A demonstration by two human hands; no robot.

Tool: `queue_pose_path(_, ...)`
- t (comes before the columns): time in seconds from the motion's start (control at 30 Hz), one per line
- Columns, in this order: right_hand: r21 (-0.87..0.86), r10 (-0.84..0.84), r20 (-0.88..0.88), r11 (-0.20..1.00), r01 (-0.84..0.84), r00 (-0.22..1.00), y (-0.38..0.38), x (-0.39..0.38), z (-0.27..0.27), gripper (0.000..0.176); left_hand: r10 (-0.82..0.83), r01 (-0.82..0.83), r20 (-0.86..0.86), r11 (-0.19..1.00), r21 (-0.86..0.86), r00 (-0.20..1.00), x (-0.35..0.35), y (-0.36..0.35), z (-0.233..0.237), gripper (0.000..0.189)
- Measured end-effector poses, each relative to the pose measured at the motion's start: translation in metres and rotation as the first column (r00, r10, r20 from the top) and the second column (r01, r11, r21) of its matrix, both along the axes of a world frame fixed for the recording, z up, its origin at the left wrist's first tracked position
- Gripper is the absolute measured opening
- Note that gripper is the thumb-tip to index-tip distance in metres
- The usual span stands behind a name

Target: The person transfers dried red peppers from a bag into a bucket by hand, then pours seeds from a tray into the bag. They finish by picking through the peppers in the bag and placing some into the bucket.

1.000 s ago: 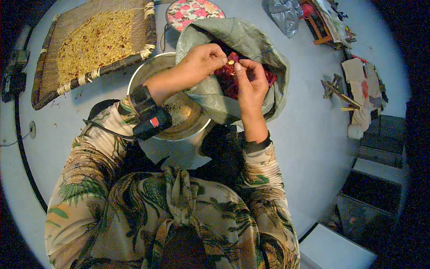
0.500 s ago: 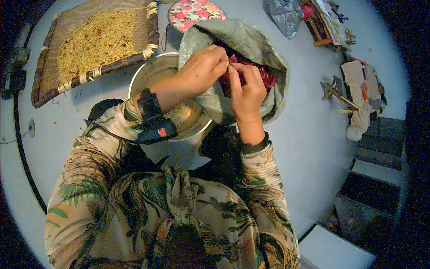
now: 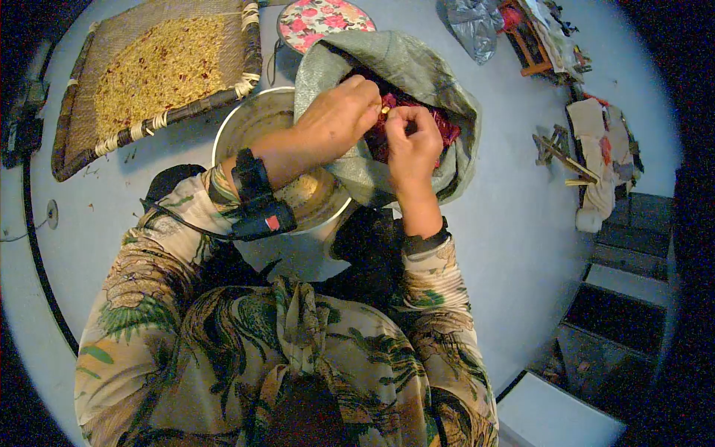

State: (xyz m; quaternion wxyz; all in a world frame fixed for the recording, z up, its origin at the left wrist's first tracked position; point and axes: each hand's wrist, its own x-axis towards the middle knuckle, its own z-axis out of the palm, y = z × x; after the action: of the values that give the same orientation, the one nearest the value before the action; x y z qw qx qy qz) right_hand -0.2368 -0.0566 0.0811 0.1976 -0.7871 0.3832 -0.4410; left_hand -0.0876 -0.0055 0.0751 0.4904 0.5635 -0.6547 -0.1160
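A green-grey woven sack (image 3: pixel 376 52) stands with its mouth rolled open, and dark red dried chilies (image 3: pixel 447 132) fill it. Over the opening, my left hand (image 3: pixel 341 112) is closed, its fingertips pinched on what looks like a dried red chili, with a small yellow bit (image 3: pixel 386 109) at its edge. My right hand (image 3: pixel 414 141) faces it a short gap away, thumb and forefinger pressed together; whatever lies between them is too small to make out. Beneath my left forearm sits a round metal basin (image 3: pixel 328 205) with a little pale matter on its bottom.
At the upper left lies a wood-framed woven tray (image 3: pixel 82 112) spread with yellow seeds (image 3: pixel 160 71) and red flecks. A round floral-patterned stool (image 3: pixel 324 22) stands behind the sack. On the right are a plastic bag (image 3: pixel 475 26), cloth-draped items (image 3: pixel 592 134) and dark steps (image 3: pixel 618 298).
My fingertips, touching half a second ago, have drawn slightly apart, and the yellow bit now shows between them. My right hand has shifted a little; the sack and basin stay almost in place.
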Motion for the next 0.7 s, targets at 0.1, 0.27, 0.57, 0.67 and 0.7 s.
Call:
queue_pose_path(0.1, 0.156, -0.007, 0.106, 0.988, -0.010, 0.994, -0.003, -0.007, 0.003, 0.010, 0.032, -0.025, -0.081, 0.995, 0.093, 0.996, 0.005, -0.002, 0.002, 0.016)
queue_pose_path(0.27, 0.353, 0.250, 0.191, 0.885, -0.304, 0.949, 0.008, -0.009, 0.020, 0.008, 0.070, -0.065, -0.089, 0.996, 0.057, 0.994, 0.014, -0.005, -0.002, 0.017)
queue_pose_path(0.57, 0.239, 0.736, -0.216, 0.677, -0.696, 0.642, 0.046, 0.008, 0.011, 0.015, 0.142, -0.124, -0.169, 0.986, 0.116, 0.975, 0.036, -0.009, 0.010, 0.020)
queue_pose_path(0.67, 0.295, 0.735, -0.193, 0.675, -0.676, 0.650, 0.046, 0.007, 0.018, 0.016, 0.191, -0.158, -0.179, 0.971, 0.182, 0.965, 0.041, -0.011, 0.009, 0.020)
queue_pose_path(0.7, 0.324, 0.737, -0.195, 0.671, -0.667, 0.647, 0.044, 0.006, 0.020, 0.017, 0.190, -0.157, -0.173, 0.969, 0.189, 0.966, 0.041, -0.011, 0.010, 0.020)
